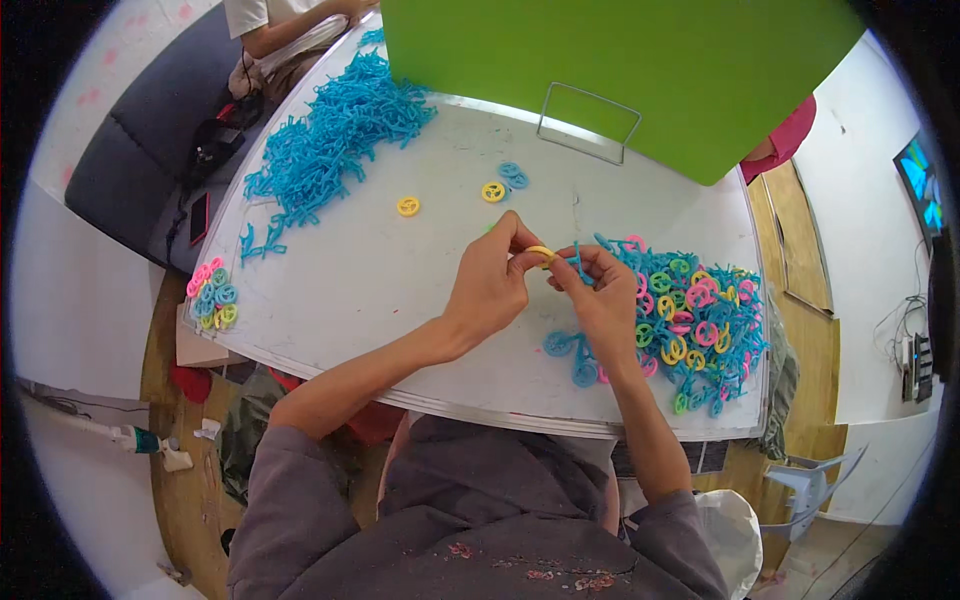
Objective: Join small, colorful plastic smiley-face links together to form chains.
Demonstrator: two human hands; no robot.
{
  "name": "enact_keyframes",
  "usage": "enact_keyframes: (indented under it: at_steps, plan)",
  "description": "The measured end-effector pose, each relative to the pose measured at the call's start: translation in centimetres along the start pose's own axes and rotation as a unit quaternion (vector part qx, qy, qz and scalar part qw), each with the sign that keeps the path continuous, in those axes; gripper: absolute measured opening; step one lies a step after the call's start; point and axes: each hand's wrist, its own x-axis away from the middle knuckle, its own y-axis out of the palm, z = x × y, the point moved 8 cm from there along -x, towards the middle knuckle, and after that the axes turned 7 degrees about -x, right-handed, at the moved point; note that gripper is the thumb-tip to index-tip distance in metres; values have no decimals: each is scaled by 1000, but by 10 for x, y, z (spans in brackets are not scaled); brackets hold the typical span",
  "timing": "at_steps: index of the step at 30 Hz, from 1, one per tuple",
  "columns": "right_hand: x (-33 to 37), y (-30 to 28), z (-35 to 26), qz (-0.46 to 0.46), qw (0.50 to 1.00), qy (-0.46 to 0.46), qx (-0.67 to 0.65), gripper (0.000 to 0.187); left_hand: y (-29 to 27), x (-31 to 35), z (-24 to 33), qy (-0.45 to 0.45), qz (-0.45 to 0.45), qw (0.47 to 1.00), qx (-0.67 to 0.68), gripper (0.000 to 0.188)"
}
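Observation:
Over the middle of the white table, my left hand (492, 280) pinches a small yellow plastic wheel (541, 251). Close against it, my right hand (598, 298) is closed on a thin blue forked plastic piece (579, 262); the fingertips hide where wheel and piece meet. Beyond my hands lie two loose yellow wheels, one (408, 206) to the left and one (493, 192) nearer the middle, beside a couple of blue wheels (513, 176). Right of my right hand spreads a pile of blue pieces with pink, yellow, green and blue wheels (706, 333).
A big heap of blue forked pieces (345, 130) covers the far left. A small cluster of coloured wheels (216, 297) sits at the left edge. A green board (620, 70) with a wire stand (590, 120) rises at the back. Another person (285, 30) is beyond the heap.

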Motion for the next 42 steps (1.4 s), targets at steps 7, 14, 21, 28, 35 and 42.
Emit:
enact_keyframes:
  at_steps: [7, 14, 21, 28, 35, 42]
  plan:
    - [2, -2, 7, 9, 999, 26, 24, 20, 1, 3, -3, -10, 30, 999, 13, 10]
    - [2, 2, 32, 17, 956, 176, -235, 19, -3, 13, 26, 163, 130, 965, -161, 7]
    - [1, -1, -9, 5, 999, 2, -39, 23, -14, -7, 1, 20, 61, 998, 23, 7]
    - [5, -5, -18, 33, 976, -112, 184, 16, -3, -5, -10, -39, -13, 997, 69, 17]
    - [4, -6, -10, 49, 981, -102, 156, 15, -2, 1, -7, -36, 26, 993, 106, 20]
    - [5, -3, -4, 62, 993, -62, 81, 12, -2, 7, -3, -38, 42, 994, 90, 20]
